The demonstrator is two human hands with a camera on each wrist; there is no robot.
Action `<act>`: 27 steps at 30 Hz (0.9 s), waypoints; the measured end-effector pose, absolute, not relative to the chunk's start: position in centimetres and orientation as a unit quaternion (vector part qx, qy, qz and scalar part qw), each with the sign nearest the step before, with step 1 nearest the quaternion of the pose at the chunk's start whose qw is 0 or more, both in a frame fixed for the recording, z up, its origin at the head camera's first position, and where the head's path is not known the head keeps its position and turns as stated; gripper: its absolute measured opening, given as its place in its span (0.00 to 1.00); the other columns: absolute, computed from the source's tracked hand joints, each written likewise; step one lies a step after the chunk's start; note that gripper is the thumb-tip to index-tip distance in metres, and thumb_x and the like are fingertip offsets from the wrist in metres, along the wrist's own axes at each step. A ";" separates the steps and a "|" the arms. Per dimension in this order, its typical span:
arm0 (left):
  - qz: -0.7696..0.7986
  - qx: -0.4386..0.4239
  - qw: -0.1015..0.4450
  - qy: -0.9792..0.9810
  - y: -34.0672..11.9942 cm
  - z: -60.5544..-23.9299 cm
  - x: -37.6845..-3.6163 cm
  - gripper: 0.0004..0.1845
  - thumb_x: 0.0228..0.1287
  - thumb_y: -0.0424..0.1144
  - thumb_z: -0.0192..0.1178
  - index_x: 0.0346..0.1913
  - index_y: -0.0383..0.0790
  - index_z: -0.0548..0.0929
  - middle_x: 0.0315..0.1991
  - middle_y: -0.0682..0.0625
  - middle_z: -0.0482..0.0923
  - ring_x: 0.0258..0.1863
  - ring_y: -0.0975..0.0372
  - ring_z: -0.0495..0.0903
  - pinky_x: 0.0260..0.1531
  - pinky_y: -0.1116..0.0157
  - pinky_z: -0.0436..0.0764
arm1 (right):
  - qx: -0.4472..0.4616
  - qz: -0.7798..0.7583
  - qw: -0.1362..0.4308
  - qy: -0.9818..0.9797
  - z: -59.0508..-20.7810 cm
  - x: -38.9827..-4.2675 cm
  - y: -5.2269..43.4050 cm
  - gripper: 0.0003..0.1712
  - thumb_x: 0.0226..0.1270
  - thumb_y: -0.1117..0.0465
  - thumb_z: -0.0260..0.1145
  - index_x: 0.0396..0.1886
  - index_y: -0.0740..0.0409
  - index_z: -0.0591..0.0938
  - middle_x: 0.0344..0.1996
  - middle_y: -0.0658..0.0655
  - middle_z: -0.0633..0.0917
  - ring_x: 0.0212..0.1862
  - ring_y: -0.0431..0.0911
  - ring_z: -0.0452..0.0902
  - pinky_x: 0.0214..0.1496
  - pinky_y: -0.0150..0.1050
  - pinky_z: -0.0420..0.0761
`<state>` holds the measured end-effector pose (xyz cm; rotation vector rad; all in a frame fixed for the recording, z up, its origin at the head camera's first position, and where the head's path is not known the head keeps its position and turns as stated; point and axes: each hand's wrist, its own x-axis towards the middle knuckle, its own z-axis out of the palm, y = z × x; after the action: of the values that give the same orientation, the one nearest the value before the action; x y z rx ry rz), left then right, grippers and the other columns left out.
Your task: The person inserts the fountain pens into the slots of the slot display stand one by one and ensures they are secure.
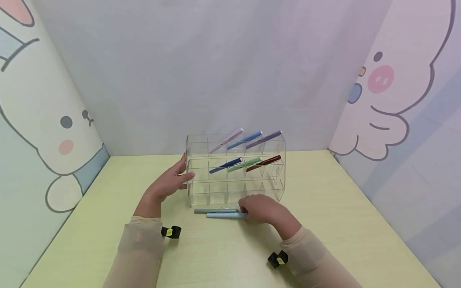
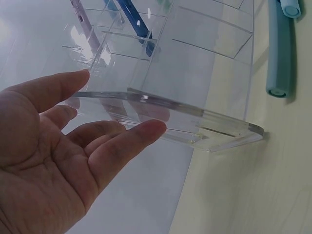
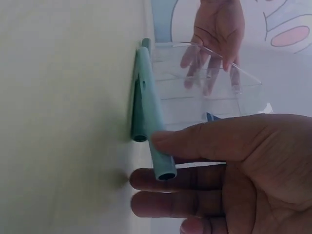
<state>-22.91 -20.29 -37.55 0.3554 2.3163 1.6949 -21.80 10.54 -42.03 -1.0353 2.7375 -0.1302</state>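
A clear acrylic pen stand with three tiers stands upright on the table. At its left side, my left hand holds the side panel loosely, with digits on both sides of its edge. My right hand is low in front of the stand and pinches the end of a light blue pen between thumb and fingers. Beside that pen a grey-green pen lies on the table. The middle tier bears a dark blue pen, a green pen and a dark red pen.
Slanting in the top tier are a lilac pen, a blue pen and a purple pen. Behind the pale yellow table hangs a grey backdrop. Cartoon-printed panels flank both sides.
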 end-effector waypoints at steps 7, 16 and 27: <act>0.583 0.121 0.125 0.794 -20.3 -37.5 -22.8 0.42 0.68 0.46 0.54 0.72 0.66 0.36 0.73 0.51 0.39 0.68 0.46 0.53 0.54 0.46 0.70 | -0.346 -0.202 0.142 0.905 -39.5 -22.3 12.0 0.03 0.62 0.57 0.65 0.34 0.45 0.78 0.25 0.46 0.81 0.25 0.37 0.73 0.27 0.35 0.74; 0.575 0.121 0.125 0.800 -20.2 -37.5 -22.8 0.42 0.68 0.46 0.53 0.72 0.64 0.34 0.73 0.51 0.38 0.67 0.47 0.54 0.54 0.48 0.71 | -0.362 -0.318 0.086 0.872 -38.2 -23.1 13.2 0.05 0.66 0.57 0.61 0.40 0.47 0.80 0.30 0.45 0.83 0.32 0.40 0.80 0.32 0.35 0.79; 0.575 0.115 0.113 0.802 -21.0 -39.8 -24.4 0.41 0.67 0.50 0.54 0.70 0.74 0.36 0.73 0.56 0.40 0.67 0.48 0.55 0.53 0.48 0.72 | -0.332 -0.398 -0.061 0.853 -36.9 -23.4 14.8 0.07 0.67 0.57 0.60 0.43 0.47 0.78 0.34 0.45 0.82 0.34 0.38 0.81 0.35 0.35 0.81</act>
<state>-24.38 -21.02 -39.84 0.3372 2.3548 1.6864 -23.44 14.82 -36.91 -1.0855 2.7905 -1.3002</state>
